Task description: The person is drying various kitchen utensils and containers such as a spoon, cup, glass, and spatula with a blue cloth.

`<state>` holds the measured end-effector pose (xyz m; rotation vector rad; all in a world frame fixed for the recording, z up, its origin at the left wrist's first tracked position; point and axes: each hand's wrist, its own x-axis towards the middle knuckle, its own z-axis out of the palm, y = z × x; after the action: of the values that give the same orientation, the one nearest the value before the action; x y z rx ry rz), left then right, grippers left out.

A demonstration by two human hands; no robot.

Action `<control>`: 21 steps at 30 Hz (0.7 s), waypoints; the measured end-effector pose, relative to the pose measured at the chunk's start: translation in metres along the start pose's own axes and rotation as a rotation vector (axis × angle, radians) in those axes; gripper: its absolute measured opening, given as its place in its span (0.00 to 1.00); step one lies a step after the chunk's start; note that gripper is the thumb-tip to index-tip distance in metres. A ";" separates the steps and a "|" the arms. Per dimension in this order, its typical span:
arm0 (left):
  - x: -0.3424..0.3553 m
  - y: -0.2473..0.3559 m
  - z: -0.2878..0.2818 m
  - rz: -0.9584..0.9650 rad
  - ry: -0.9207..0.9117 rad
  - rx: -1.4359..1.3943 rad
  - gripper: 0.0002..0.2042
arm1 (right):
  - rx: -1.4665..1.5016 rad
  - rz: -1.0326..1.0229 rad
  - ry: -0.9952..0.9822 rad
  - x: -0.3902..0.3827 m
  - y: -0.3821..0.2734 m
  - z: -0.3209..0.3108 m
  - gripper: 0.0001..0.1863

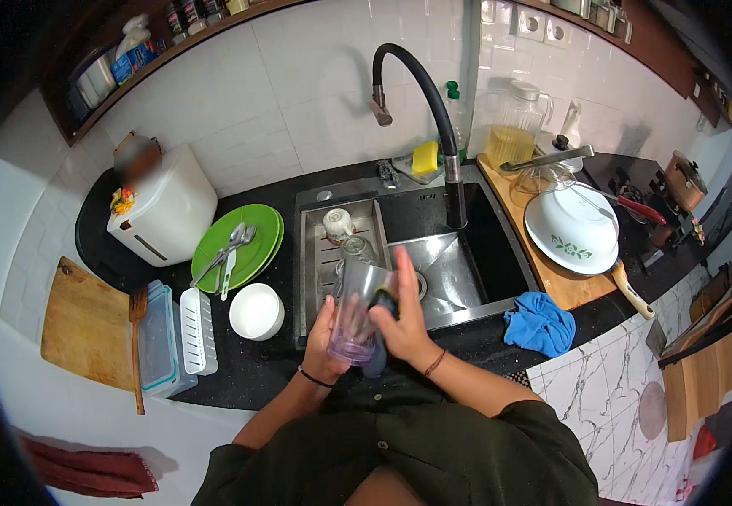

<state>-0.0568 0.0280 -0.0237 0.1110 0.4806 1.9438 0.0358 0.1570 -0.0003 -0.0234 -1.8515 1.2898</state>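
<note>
My left hand [326,341] grips a clear tumbler [359,295] with a purple-tinted base, held tilted over the near edge of the sink [494,253]. My right hand [408,329] is at the tumbler's right side, fingers extended upward and thumb pressed on a small dark object [383,299] with some yellow, too unclear to name. In the metal drain tray [311,278] stand a white patterned cup [337,221] and a glass [356,248] behind the tumbler. The black faucet [454,198] arches over the basin.
Left are green plates with cutlery [261,236], a white bowl [256,312], plastic containers [164,354] and a white appliance [159,211]. Right are a blue cloth [540,323], a wooden board [577,295] with an upturned white bowl [571,228] and pitcher [514,118]. A yellow sponge [425,158] sits behind.
</note>
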 end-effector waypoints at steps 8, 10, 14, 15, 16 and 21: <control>-0.005 -0.008 0.000 -0.014 0.024 0.325 0.21 | -0.026 0.084 -0.035 0.030 -0.012 -0.030 0.15; -0.004 -0.002 0.004 0.369 0.124 0.946 0.21 | -0.123 0.094 -0.070 0.037 -0.024 -0.035 0.15; -0.011 0.000 0.029 0.256 -0.040 1.138 0.36 | -0.460 -0.114 -0.140 0.034 -0.033 -0.031 0.14; -0.012 -0.003 0.038 0.239 0.018 1.062 0.45 | -0.481 -0.150 -0.141 0.031 -0.036 -0.028 0.14; -0.010 -0.007 0.040 0.237 0.016 1.061 0.45 | -0.502 -0.189 -0.141 0.028 -0.038 -0.024 0.14; -0.008 -0.014 0.028 0.495 -0.134 0.885 0.49 | -0.234 -0.199 -0.122 0.011 -0.038 -0.007 0.20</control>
<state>-0.0337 0.0336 -0.0020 0.9941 1.2859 2.0257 0.0495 0.1499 0.0365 0.1138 -2.0453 0.9525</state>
